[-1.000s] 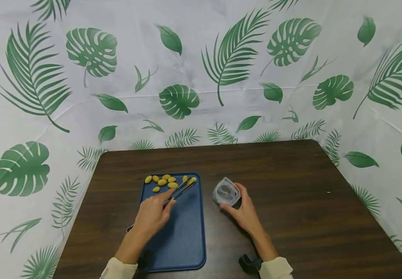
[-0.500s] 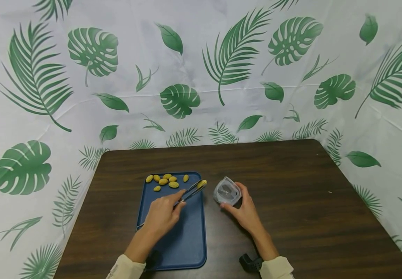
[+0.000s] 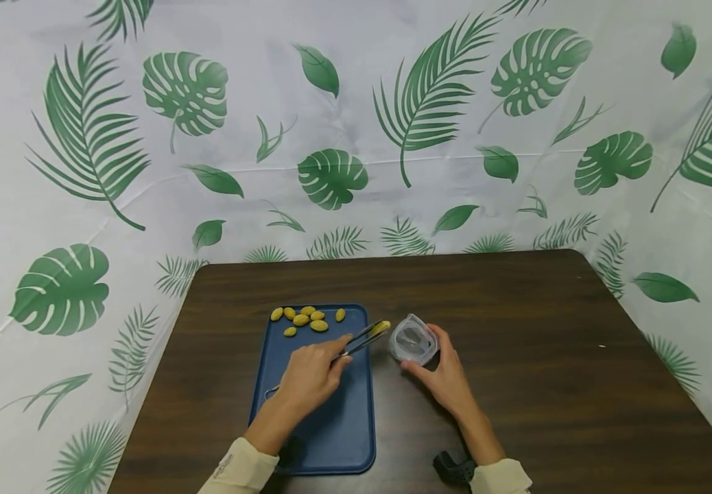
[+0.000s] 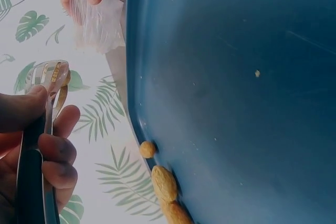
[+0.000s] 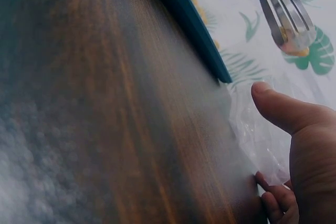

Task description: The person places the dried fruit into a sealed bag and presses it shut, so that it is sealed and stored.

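Observation:
My left hand (image 3: 309, 377) grips a pair of metal tongs (image 5: 287, 11) with slotted heads. A yellow-brown peanut (image 3: 382, 327), apparently in its shell, sits between the tong heads, just left of a clear plastic bag (image 3: 413, 342). On the table beside the tray, my right hand (image 3: 445, 384) holds that bag by its right side, thumb in front and fingers behind. Its mouth faces up and stands open. Several more peanuts (image 3: 300, 320) lie at the far end of a blue tray (image 3: 350, 432); two show large in the left wrist view (image 4: 164, 183).
Dark wood table (image 3: 529, 357) lies under everything. A raised rim runs round the tray, and small crumbs (image 4: 257, 73) dot its surface. Behind the table hangs a white cloth with green leaves (image 3: 331, 178). A black device (image 3: 453, 470) is at the right wrist.
The left hand has carried the tongs and their peanut rightward, from over the tray past its right rim toward the bag. The right hand keeps holding the bag in place. The view has turned slightly left.

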Tool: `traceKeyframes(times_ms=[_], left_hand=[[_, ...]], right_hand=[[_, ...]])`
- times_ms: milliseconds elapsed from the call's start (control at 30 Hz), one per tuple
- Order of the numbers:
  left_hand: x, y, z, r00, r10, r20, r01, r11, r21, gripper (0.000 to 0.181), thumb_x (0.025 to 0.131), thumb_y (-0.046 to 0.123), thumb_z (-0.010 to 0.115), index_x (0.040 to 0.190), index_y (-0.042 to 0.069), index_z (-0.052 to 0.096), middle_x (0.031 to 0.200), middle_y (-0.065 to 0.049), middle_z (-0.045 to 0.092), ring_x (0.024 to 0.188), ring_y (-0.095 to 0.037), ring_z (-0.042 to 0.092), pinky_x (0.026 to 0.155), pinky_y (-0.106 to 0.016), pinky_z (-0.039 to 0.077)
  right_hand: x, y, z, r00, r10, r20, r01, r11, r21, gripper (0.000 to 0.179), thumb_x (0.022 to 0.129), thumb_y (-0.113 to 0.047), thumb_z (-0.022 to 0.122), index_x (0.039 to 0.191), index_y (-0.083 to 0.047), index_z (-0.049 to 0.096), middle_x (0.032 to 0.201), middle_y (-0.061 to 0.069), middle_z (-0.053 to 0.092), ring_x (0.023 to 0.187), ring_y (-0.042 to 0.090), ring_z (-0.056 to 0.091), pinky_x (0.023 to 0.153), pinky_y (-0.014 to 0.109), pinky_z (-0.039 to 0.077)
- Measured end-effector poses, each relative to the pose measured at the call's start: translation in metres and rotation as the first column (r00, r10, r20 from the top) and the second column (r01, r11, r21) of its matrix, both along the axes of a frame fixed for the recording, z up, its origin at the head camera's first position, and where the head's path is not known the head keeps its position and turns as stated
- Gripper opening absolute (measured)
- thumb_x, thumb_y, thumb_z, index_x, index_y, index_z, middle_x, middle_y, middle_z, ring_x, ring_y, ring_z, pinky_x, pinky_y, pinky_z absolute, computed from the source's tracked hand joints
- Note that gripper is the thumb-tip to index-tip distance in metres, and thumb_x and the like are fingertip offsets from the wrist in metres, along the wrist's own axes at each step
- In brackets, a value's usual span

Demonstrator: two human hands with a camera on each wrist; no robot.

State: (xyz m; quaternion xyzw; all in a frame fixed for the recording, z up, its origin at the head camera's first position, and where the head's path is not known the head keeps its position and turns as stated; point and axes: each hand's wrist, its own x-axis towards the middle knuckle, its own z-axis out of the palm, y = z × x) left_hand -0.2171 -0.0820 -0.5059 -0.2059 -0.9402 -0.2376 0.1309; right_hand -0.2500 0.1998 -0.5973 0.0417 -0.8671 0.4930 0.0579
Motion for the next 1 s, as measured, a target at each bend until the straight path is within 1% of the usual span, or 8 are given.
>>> traceKeyframes(times_ms=[100,267,367,533,600,700,1000], left_hand=[[-0.002,0.004,0.002,1.0,-0.011,0.005,0.011,1.0,-0.004,0.037,0.097,0.025,0.073,0.132,0.013,0.072,0.103,-0.003,0.08,0.068,-0.013,0.068,0.061,-0.032,0.053],[-0.004,0.01,0.002,0.999,-0.027,0.016,0.028,0.999,-0.02,0.038,0.098,0.028,0.071,0.134,0.014,0.071,0.111,-0.005,0.08,0.082,-0.019,0.075,0.07,-0.04,0.059],[-0.005,0.013,0.002,0.999,-0.042,0.011,0.042,0.999,-0.015,0.038,0.098,0.027,0.071,0.134,0.014,0.071,0.112,-0.006,0.08,0.085,-0.019,0.076,0.072,-0.041,0.06],[-0.008,0.019,0.003,0.997,-0.071,-0.013,0.07,0.997,-0.026,0.037,0.098,0.026,0.071,0.133,0.014,0.071,0.11,-0.005,0.08,0.084,-0.018,0.076,0.072,-0.04,0.06],[-0.009,0.021,0.003,0.996,-0.084,-0.017,0.083,0.996,-0.038,0.037,0.099,0.028,0.07,0.133,0.014,0.071,0.11,-0.004,0.08,0.08,-0.016,0.075,0.069,-0.038,0.06],[-0.01,0.025,0.003,0.995,-0.098,-0.012,0.097,0.994,-0.052,0.037,0.1,0.029,0.068,0.134,0.014,0.071,0.11,-0.004,0.08,0.077,-0.016,0.074,0.067,-0.038,0.059],[-0.012,0.034,0.002,0.995,-0.102,0.01,0.103,0.991,-0.089,0.038,0.101,0.031,0.067,0.135,0.014,0.07,0.113,-0.004,0.08,0.08,-0.018,0.074,0.068,-0.038,0.059]], right_hand=[[-0.001,0.001,0.0,1.0,0.007,0.005,-0.007,1.0,0.005,0.095,0.079,-0.037,0.091,0.153,-0.012,0.038,0.146,0.019,0.055,0.13,0.039,0.053,0.108,0.06,0.039],[-0.001,0.001,0.001,1.0,0.008,0.015,-0.008,1.0,0.015,0.094,0.079,-0.039,0.09,0.154,-0.015,0.038,0.145,0.018,0.055,0.129,0.038,0.053,0.107,0.06,0.04],[-0.001,0.0,0.002,1.0,0.007,0.019,-0.008,1.0,0.017,0.094,0.079,-0.039,0.09,0.154,-0.015,0.038,0.145,0.018,0.056,0.128,0.038,0.053,0.106,0.06,0.04],[0.001,0.0,0.002,1.0,0.011,0.023,-0.011,1.0,-0.001,0.095,0.079,-0.038,0.09,0.155,-0.015,0.037,0.147,0.019,0.054,0.13,0.039,0.052,0.108,0.061,0.039],[0.002,0.0,0.002,1.0,0.01,0.023,-0.01,1.0,-0.004,0.095,0.079,-0.037,0.09,0.155,-0.014,0.037,0.147,0.019,0.054,0.129,0.039,0.053,0.108,0.061,0.039],[0.003,0.002,0.002,1.0,0.008,0.021,-0.008,1.0,-0.001,0.095,0.079,-0.037,0.09,0.155,-0.014,0.037,0.146,0.019,0.054,0.128,0.039,0.053,0.107,0.061,0.039],[0.002,0.002,0.001,1.0,0.016,0.017,-0.016,1.0,-0.001,0.095,0.08,-0.037,0.09,0.155,-0.014,0.037,0.147,0.019,0.054,0.128,0.039,0.053,0.107,0.061,0.039]])
